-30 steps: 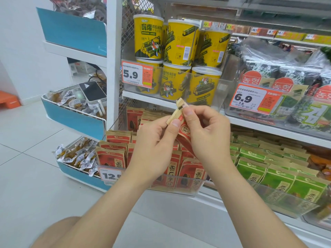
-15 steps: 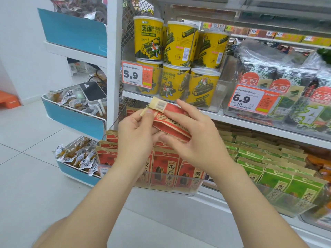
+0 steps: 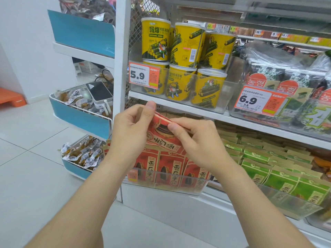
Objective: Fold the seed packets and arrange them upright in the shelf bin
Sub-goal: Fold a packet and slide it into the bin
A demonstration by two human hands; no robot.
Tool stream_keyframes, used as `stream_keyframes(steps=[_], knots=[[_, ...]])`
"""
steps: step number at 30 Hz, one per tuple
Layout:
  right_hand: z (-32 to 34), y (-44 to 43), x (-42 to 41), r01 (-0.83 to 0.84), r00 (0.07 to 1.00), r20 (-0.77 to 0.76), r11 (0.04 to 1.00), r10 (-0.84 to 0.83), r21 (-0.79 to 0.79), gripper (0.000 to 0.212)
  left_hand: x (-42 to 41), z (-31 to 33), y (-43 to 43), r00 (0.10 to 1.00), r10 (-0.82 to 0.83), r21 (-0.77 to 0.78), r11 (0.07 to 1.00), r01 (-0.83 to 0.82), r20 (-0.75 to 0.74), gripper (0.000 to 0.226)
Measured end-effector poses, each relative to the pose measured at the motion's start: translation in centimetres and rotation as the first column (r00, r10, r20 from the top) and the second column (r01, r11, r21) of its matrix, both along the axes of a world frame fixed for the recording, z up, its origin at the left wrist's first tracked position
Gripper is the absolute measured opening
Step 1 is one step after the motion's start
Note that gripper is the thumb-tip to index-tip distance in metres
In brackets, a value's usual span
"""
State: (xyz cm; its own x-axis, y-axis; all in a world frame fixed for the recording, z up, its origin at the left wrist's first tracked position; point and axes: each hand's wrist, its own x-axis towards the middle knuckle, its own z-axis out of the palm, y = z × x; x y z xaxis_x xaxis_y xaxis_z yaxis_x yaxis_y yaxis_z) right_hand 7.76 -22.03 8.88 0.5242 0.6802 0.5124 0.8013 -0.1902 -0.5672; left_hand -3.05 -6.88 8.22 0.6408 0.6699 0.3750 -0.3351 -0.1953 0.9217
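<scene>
A red and tan seed packet (image 3: 161,136) hangs upside down between both hands, its printed face toward me. My left hand (image 3: 130,130) pinches its upper left edge between thumb and fingers. My right hand (image 3: 194,140) pinches the upper edge on the right, where the packet's top is creased over. Directly below stands the clear shelf bin (image 3: 166,185), with several red seed packets (image 3: 172,170) upright in it.
Green packets (image 3: 279,174) fill the neighbouring clear bin to the right. Yellow snack tubs (image 3: 184,56) sit on the shelf above, behind a 5.9 price tag (image 3: 143,76). Blue-fronted bins (image 3: 78,117) of wrapped snacks stand at the left, over tiled floor.
The packet has turned from lying slantwise to hanging face-on and upside down. Both hands have shifted to its upper edge and moved slightly lower toward the bin.
</scene>
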Motion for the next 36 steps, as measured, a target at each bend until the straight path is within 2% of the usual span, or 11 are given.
stream_keyframes(steps=[3,7,10,12,15,18,22,24,26,29,36], knots=[[0.4,0.1,-0.1,0.097,0.969,-0.243,0.979,-0.051,0.181,0.028,0.4,-0.4,0.3,0.999,0.045,-0.231,0.972,-0.044,0.001,0.058],[0.4,0.8,-0.6,0.035,0.883,-0.466,0.979,0.065,0.203,0.019,0.5,0.0,1.5,1.000,-0.013,-0.403,0.915,0.004,-0.020,0.052],[-0.2,1.9,-0.4,0.169,0.920,-0.384,0.961,-0.075,0.218,0.010,0.8,-0.7,3.8,0.980,0.133,-0.167,0.973,-0.158,-0.149,0.045],[-0.7,2.4,-0.1,0.264,0.951,-0.231,0.931,-0.207,0.251,0.012,0.8,-1.3,5.8,0.923,0.323,-0.020,0.942,-0.334,-0.208,0.027],[-1.5,3.3,0.2,0.319,0.947,-0.112,0.911,-0.300,0.261,0.012,0.3,-1.8,8.2,0.849,0.428,0.149,0.904,-0.401,-0.309,0.034],[-2.2,4.6,0.4,0.352,0.936,-0.080,0.907,-0.343,0.232,0.011,0.4,-2.2,10.2,0.788,0.405,0.349,0.901,-0.259,-0.463,0.035],[-3.0,6.8,0.7,0.337,0.941,-0.078,0.909,-0.328,0.243,0.014,1.6,-1.7,11.1,0.681,0.309,0.518,0.847,0.120,-0.664,0.044],[-3.5,7.8,0.9,0.322,0.946,-0.043,0.914,-0.322,0.245,0.014,2.1,-1.4,11.4,0.577,0.305,0.542,0.787,0.296,-0.758,0.067],[-3.8,8.6,1.4,0.297,0.953,-0.007,0.924,-0.304,0.241,0.015,2.8,-1.5,12.0,0.462,0.292,0.501,0.749,0.434,-0.837,0.065],[-4.1,9.6,2.2,0.198,0.972,0.082,0.958,-0.218,0.206,0.017,4.1,-2.4,13.1,0.427,0.364,0.548,0.686,0.479,-0.828,0.040],[-4.5,13.8,2.8,0.160,0.942,0.302,0.987,-0.148,-0.015,0.021,4.8,-3.6,13.3,0.430,0.421,0.598,0.632,0.493,-0.799,0.044]])
